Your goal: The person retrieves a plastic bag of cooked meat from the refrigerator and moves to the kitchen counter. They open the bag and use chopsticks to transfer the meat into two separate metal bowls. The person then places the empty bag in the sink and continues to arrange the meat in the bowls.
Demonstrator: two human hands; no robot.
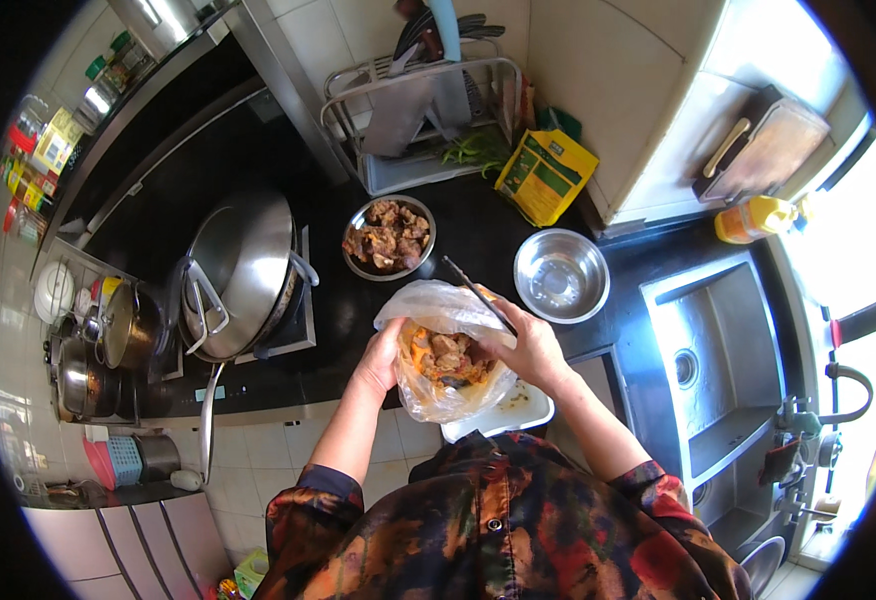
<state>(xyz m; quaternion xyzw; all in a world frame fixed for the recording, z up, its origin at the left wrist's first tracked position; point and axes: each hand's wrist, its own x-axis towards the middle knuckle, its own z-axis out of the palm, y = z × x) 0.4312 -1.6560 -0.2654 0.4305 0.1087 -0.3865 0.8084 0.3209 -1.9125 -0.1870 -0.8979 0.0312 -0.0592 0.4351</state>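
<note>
A clear plastic bag (438, 401) with its mouth spread wide holds cooked-looking meat chunks (449, 352) in orange-brown seasoning. My left hand (381, 356) grips the bag's left rim, thumb inside the opening. On the right side, my right hand (531, 349) holds dark chopsticks (468, 277) and the bag's edge; some of its fingers are hidden or blurred at the opening. Just beyond the bag stands a steel bowl (432, 259) filled with browned meat pieces (389, 236). An empty-looking steel bowl (561, 276) is to the right. Below the bag, a white tray (539, 409) shows partly, with some bits in it.
To the left, a wok (258, 277) with a steel lid sits on the stove. A knife rack (423, 75) and a yellow packet (548, 176) stand at the back. The double sink (715, 360) lies right, with a yellow bottle (753, 220) behind it. Pots occupy the far left.
</note>
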